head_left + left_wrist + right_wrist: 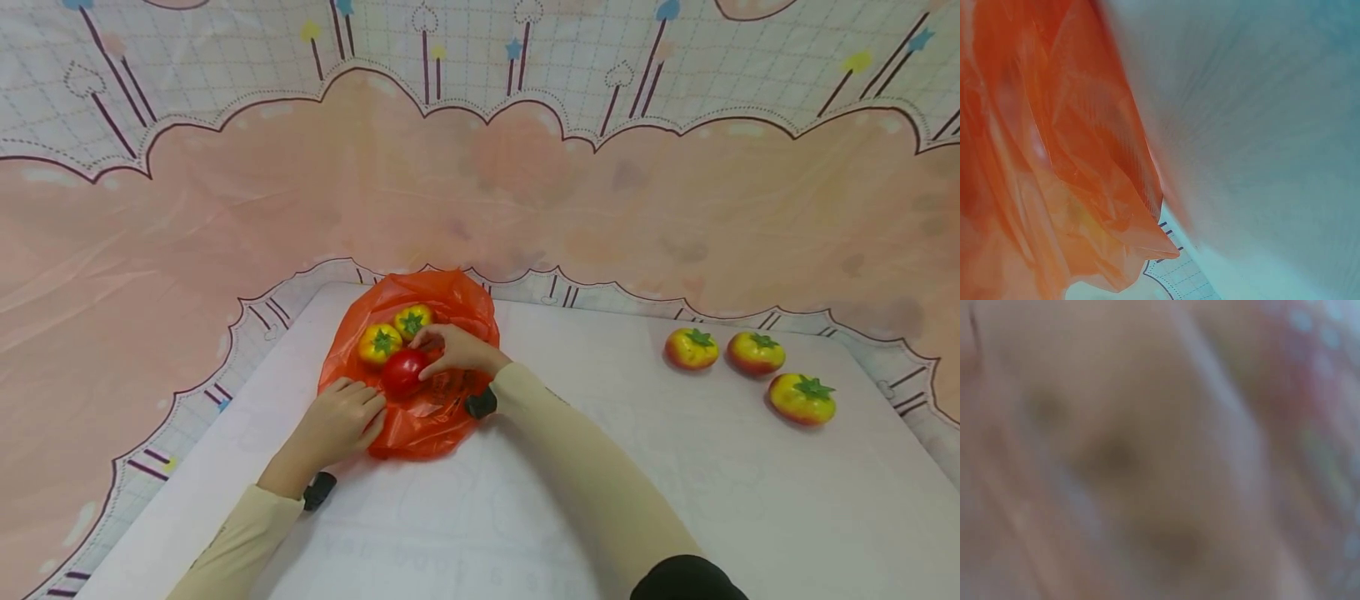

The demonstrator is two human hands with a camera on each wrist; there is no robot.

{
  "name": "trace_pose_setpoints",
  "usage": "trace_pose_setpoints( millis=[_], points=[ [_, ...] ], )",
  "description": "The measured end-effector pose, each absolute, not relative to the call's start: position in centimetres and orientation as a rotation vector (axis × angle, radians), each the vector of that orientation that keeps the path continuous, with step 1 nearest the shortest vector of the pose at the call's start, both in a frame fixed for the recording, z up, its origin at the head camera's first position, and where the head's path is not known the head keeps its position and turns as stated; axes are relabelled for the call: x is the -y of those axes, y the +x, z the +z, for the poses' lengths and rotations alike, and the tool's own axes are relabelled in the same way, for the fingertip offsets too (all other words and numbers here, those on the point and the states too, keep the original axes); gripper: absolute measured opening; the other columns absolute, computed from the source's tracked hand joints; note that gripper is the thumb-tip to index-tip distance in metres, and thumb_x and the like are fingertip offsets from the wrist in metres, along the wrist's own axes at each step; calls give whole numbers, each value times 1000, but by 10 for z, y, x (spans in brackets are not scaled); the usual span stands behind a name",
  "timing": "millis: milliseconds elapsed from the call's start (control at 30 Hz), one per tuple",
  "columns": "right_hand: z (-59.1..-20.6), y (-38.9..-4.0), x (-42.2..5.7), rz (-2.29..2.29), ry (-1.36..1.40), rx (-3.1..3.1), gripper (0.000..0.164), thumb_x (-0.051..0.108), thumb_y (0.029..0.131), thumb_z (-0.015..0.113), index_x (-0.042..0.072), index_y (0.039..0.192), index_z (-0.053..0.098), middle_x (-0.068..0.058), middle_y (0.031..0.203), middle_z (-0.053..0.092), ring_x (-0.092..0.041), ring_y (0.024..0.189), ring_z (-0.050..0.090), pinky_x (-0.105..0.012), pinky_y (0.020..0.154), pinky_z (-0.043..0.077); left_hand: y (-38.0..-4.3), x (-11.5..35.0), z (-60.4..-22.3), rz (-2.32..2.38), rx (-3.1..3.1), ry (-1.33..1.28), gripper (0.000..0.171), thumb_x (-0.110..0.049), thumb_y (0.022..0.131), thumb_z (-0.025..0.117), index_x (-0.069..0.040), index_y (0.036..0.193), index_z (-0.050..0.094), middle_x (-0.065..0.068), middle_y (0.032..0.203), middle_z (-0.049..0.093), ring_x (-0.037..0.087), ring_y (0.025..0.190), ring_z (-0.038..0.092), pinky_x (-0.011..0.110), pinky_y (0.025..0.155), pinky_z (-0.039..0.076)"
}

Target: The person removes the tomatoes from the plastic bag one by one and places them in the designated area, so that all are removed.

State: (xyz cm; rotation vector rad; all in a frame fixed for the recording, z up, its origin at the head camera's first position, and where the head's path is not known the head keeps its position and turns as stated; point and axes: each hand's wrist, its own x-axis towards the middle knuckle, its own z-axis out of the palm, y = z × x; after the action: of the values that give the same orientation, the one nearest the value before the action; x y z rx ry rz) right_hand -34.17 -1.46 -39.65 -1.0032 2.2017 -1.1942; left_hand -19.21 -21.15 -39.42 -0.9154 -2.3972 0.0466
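An orange plastic bag lies spread on the white table, its mouth facing up. Two yellow fruits with green leafy tops and a glossy red round fruit are at its opening. My right hand reaches over the bag from the right, thumb and fingers curved at the red fruit's side, holding it. On the near left, my left hand grips the bag's edge with curled fingers. Folds of the orange bag fill the left of the left wrist view. The right wrist view is a close blur.
To the right on the white table sit three yellow-and-red fruits with green tops, the nearest fruit slightly apart from the others. A patterned cloth hangs behind the table and shows along its sides.
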Motion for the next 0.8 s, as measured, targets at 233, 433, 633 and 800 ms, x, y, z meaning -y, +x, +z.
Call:
trace_pose_setpoints(
  millis=[233,433,633,800],
  points=[
    [-399,-340,17,-1240,-962,-2172,42,8,78,74,6,113,52,-10,128,56,-23,122,51,-30,100,47,-192,212,-395,56,2385,-915,26,-20,68,80,-4,88,73,8,81,72,21,71,64,35,73,54],
    [-402,-340,17,-1251,-947,-2159,40,7,78,73,7,111,50,-10,130,56,-23,125,51,-32,100,46,-192,212,-395,52,2395,-913,27,-20,68,80,-4,88,73,8,81,72,20,71,64,35,72,55],
    [-402,-341,18,-1236,-925,-2158,43,7,79,73,8,114,49,-10,132,55,-25,125,51,-34,101,46,-192,212,-395,49,2387,-916,26,-20,68,80,-4,88,73,8,80,72,20,71,64,35,72,54],
    [-399,-341,18,-1193,-915,-2186,47,13,79,74,10,119,50,-8,134,54,-23,125,50,-33,102,45,-192,212,-396,56,2388,-914,25,-19,68,80,-4,88,73,7,80,72,20,71,63,35,72,54]
  ],
)
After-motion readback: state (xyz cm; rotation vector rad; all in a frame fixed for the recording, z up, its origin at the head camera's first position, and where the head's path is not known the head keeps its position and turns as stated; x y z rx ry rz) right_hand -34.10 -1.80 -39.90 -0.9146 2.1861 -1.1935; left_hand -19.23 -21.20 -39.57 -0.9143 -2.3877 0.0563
